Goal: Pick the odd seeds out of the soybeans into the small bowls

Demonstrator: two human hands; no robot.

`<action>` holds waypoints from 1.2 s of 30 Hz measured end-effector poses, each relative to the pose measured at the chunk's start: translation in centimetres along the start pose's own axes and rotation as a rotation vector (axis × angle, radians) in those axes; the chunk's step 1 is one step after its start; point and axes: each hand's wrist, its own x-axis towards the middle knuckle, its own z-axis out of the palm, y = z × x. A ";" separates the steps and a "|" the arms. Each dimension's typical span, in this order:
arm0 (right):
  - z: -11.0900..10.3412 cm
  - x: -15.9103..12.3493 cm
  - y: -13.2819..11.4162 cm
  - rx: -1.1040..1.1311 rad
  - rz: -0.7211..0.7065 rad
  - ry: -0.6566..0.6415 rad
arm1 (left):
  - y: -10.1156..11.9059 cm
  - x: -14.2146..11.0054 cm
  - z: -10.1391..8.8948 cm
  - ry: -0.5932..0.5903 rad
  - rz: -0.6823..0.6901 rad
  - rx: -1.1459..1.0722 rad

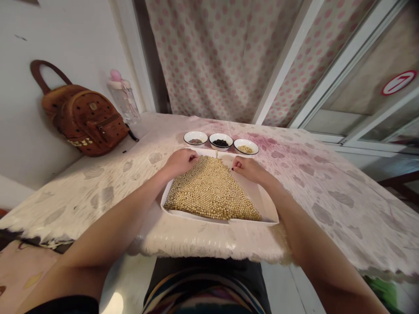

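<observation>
A shallow white tray (270, 209) lies before me on the table, with a wide spread of pale yellow soybeans (212, 189) over its left and middle parts. My left hand (183, 161) rests at the tray's far left corner, fingers curled closed at the edge of the soybeans. Over the bare far right part of the tray, my right hand (246, 168) has its fingers pinched together. A tiny dark spot shows at those fingertips; its kind is too small to tell. What the left fingers hold, if anything, is hidden.
Behind the tray stand three white bowls: one with mixed reddish-green bits (195, 141), one with black pieces (220, 143), one with pale beans (245, 149). A brown backpack (88, 120) and a clear bottle (126, 100) are at the left. A patterned cloth (314, 187) covers the table.
</observation>
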 end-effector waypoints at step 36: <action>-1.1 2.0 7.3 0.414 0.152 0.772 | 0.5 -0.1 -0.2 -0.013 -0.026 -0.014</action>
